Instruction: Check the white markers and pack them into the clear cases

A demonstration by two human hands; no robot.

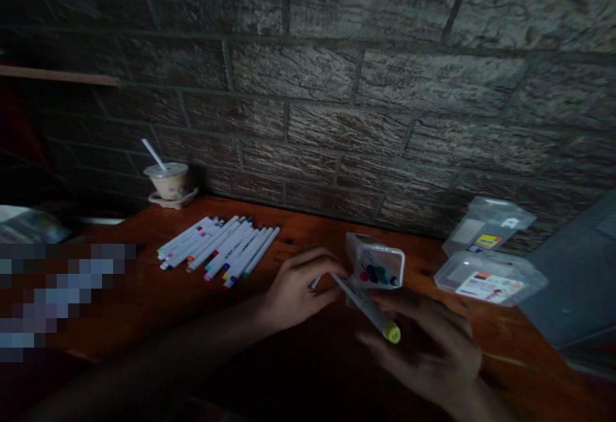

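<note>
While the left hand [293, 290] pinched the far end of a marker [366, 308] between finger and thumb, the right hand [433, 348] was spread about its yellow end [392, 333], thumb and fingers apart; whether any right fingertip touched it, I could not tell. The marker slanted between the two hands, yellow end toward the right palm. A short pale piece [315, 281] showed at the left fingers, too blurred to name.

Handling it well, I judged, called for a light, firm left pinch and a slim body kept in line with the right fingers, since one held only at its end could swivel. The right thumb did best to stay low, leaving the yellow end in sight.

Just beyond the hands, and close enough to be knocked by a knuckle, stood the clear case [353, 252], its open side toward them, with coloured ends [371, 273] inside. That case was the main thing in the way; the dim light made its edges hard to read.

Beyond the left hand, off to its left, lay a loose pile of markers [231, 245], and farther out a cup [171, 181] with a straw, against the wall [312, 120]. Beyond the right hand, to its right, two clear plastic pieces [491, 278] sat on the table [283, 233], both labelled.
</note>
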